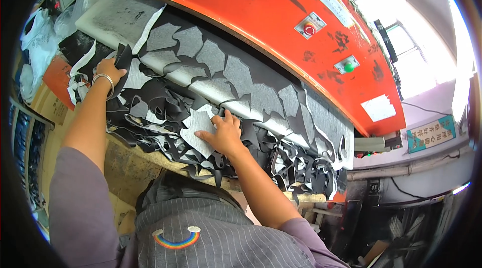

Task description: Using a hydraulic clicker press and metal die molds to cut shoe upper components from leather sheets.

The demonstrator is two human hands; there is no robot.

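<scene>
Clearly the left hand (109, 71) pinches a dark cut piece (122, 62) at the far left of the bench. The right hand (224, 135) lies flat, fingers spread, on a grey piece (197, 126), seemingly gripping nothing, amid black scraps (150, 112) below the orange press (281, 22).

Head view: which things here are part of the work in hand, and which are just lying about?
In hand:
- left hand gripping a dark cut piece
- right hand flat on a grey cut piece
- grey sheet under the orange press head
- heap of dark offcuts

Lying about:
- cardboard box
- white plastic bags
</scene>
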